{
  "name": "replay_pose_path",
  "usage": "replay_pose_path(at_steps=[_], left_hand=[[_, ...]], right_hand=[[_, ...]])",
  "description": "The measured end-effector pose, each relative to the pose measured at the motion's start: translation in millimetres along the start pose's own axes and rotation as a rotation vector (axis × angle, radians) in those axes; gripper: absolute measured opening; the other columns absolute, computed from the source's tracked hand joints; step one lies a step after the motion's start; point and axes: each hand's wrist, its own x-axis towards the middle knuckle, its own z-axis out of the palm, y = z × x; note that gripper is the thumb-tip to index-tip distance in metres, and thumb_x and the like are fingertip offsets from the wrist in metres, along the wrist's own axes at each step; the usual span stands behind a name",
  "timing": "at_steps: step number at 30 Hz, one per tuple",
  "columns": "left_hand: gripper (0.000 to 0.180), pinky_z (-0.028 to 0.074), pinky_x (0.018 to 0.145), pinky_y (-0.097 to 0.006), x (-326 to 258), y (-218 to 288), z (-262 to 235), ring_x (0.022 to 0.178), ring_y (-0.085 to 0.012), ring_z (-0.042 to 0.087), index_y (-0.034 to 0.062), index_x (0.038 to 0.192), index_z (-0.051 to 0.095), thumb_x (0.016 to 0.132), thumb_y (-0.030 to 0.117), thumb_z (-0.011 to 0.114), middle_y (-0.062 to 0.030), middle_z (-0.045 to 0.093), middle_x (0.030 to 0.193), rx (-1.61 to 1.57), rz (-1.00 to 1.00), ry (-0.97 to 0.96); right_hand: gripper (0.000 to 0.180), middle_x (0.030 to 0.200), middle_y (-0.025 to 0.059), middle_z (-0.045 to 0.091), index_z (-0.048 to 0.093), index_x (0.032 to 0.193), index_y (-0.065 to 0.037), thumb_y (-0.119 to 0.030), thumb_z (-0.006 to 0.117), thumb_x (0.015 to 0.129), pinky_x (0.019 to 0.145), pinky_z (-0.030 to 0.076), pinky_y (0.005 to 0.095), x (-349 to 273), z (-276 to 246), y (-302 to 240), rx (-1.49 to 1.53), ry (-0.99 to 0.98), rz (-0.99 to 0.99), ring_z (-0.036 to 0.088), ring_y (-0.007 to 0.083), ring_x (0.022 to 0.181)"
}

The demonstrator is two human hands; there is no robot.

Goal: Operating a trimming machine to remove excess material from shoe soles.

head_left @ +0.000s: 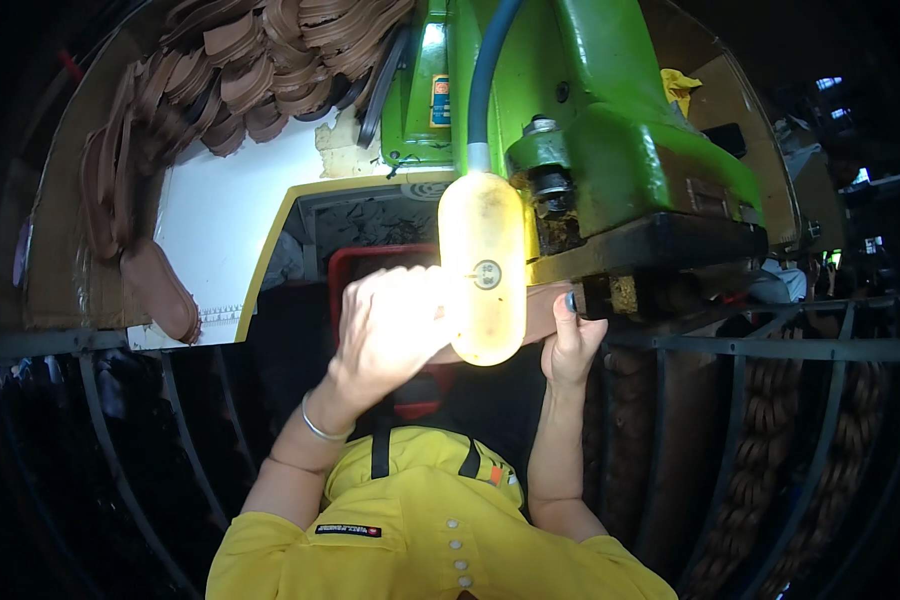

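**A:** What's nearest me, and what can't I read?

**B:** Closest is my yellow shirt (420, 530), cut off by the lower edge. A small dark label strip with red edging sits on the left shoulder; its print is too fine to make out. My forearms rise from there, with a thin metal bangle (320, 428) on the left wrist.

**A:** The hands?

**B:** My left hand (395, 330) is curled, fingers folded around a brown leather piece (542, 312). It is overexposed by the lamp, so I can't make out the grip itself. My right hand (570, 345) pinches the same piece from the other side, thumb up against its edge, just beside the dark foot of the machine. Most of the piece is hidden behind the yellow lamp (482, 265), an oblong housing with a small round fitting in its middle, hanging on a blue-grey hose (490, 70).

**A:** Farther back?

**B:** A red crate (355, 262) is partly hidden behind my left hand, with its contents in shadow. The green machine (620, 130) stands behind the lamp. It carries a small upright rectangular plate, orange above blue. On the left is the white bench (225, 210) with a yellow rim, a ruler strip along its near edge, and stacks of brown shoe soles (260, 70) heaped behind. To the right, beyond a dark metal rail (770, 347), more brown stacks sit in deep gloom.
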Motion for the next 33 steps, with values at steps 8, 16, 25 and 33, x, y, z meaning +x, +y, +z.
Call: replay_pose_path(at_steps=[8, 16, 25, 33], left_hand=[[0.031, 0.045, 0.05, -0.031, 23, -18, -45, 0.048, -0.0249, 0.056, 0.0047, 0.067, 0.061, 0.07, 0.032, 0.075, -0.0099, 0.058, 0.056, 0.074, -0.001, -0.214], [0.044, 0.041, 0.045, -0.029, -30, -28, -34, 0.044, -0.0199, 0.053, 0.0027, 0.06, 0.052, 0.055, 0.027, 0.088, -0.0092, 0.051, 0.05, -0.002, -0.299, -0.055], [0.028, 0.045, 0.049, -0.033, -105, 7, 66, 0.054, -0.0302, 0.06, -0.0015, 0.076, 0.053, 0.077, 0.015, 0.075, -0.0157, 0.059, 0.064, -0.243, -0.368, 0.1], [0.032, 0.051, 0.057, -0.034, -85, 7, 70, 0.065, -0.0301, 0.066, -0.0054, 0.098, 0.053, 0.081, 0.015, 0.072, -0.0181, 0.065, 0.076, -0.402, -0.323, 0.081]], right_hand=[[0.037, 0.107, 0.0093, 0.061, 0.047, 0.122, 0.006, -0.011, 0.058, 0.091, 0.091, 0.043, 0.0272, -14, 28, 8, 0.156, -0.038, 0.141, 0.058, 0.0134, 0.097], [0.03, 0.103, 0.0083, 0.062, 0.055, 0.11, 0.005, 0.0, 0.066, 0.082, 0.084, 0.047, 0.0258, -13, 41, 10, 0.189, -0.138, 0.2, 0.06, 0.0122, 0.091], [0.018, 0.086, 0.0092, 0.068, 0.063, 0.094, 0.008, 0.003, 0.07, 0.078, 0.068, 0.051, 0.0212, 4, 59, -14, 0.076, -0.187, 0.14, 0.064, 0.0105, 0.072], [0.026, 0.061, 0.0044, 0.059, 0.066, 0.076, 0.002, -0.012, 0.085, 0.066, 0.046, 0.037, 0.0219, -15, 35, -15, -0.427, -0.125, 0.026, 0.047, 0.0054, 0.051]])
